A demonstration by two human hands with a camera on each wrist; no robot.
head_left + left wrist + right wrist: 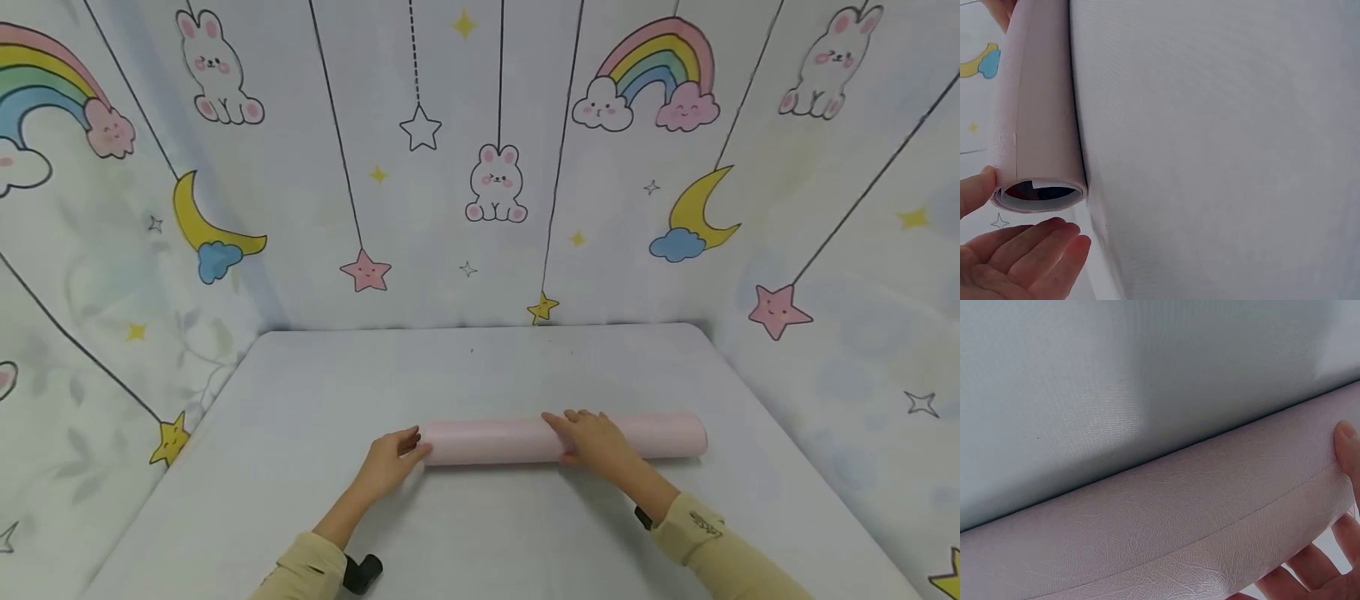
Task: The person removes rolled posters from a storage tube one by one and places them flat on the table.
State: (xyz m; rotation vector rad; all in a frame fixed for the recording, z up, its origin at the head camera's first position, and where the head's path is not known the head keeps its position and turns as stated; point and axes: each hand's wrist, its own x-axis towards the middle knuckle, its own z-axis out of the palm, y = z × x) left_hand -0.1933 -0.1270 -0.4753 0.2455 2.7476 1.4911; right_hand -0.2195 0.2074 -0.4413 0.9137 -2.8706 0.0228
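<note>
A long pink roll point(495, 440) with a textured skin lies crosswise on the white table point(480, 533). My left hand point(412, 446) is at its left end. In the left wrist view the roll's hollow end point(1038, 195) faces the camera, my thumb point(975, 190) touches its side, and my fingers point(1029, 253) lie straight just below the opening. My right hand point(581, 429) lies over the roll right of its middle. In the right wrist view the roll point(1166, 519) fills the frame, with my thumb point(1347, 444) on one side and my fingers point(1316, 575) curled round the other.
Walls papered with rainbows, rabbits, moons and stars close in the table at the back point(480, 208), left point(90, 317) and right point(862, 333). Bare tabletop lies behind and in front of the roll. A black wrist camera point(363, 573) sits by my left sleeve.
</note>
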